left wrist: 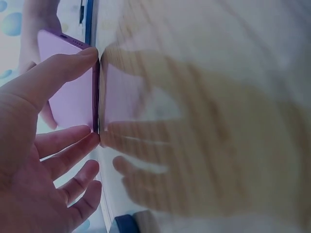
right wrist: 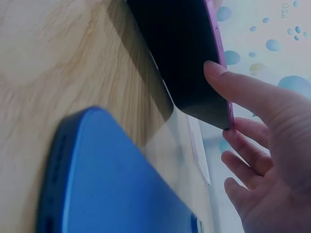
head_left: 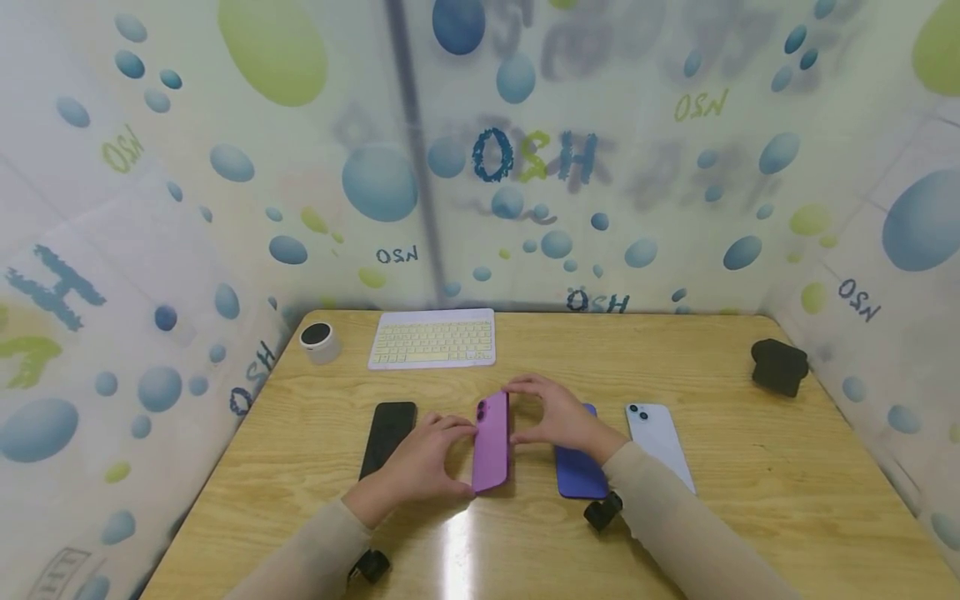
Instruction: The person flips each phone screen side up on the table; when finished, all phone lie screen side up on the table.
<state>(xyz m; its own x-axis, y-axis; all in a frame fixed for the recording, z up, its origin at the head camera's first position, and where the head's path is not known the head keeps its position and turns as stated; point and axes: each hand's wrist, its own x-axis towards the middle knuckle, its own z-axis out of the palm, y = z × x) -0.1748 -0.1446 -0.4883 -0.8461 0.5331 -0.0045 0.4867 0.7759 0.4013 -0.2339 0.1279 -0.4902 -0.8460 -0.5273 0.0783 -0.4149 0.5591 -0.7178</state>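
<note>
A pink smartphone (head_left: 491,442) stands tilted on its long left edge on the table, its back with two lenses facing up and left. My left hand (head_left: 423,458) holds that lower edge, thumb at the near corner and fingertips farther up. With my right hand (head_left: 561,421) I grip the raised edge. In the right wrist view the right thumb lies at the border of the dark screen (right wrist: 180,58) and the fingertips meet the top corner. Beneath the right hand is a blue phone (head_left: 581,475); a black phone (head_left: 386,433) lies beside the left hand.
A pale blue phone (head_left: 663,442) lies right of the blue one. At the back of the wooden table (head_left: 720,358) are a white keyboard (head_left: 432,340) and a white cylinder with a dark top (head_left: 320,343). A black object (head_left: 780,368) sits at the far right. Patterned sheets hang around the table.
</note>
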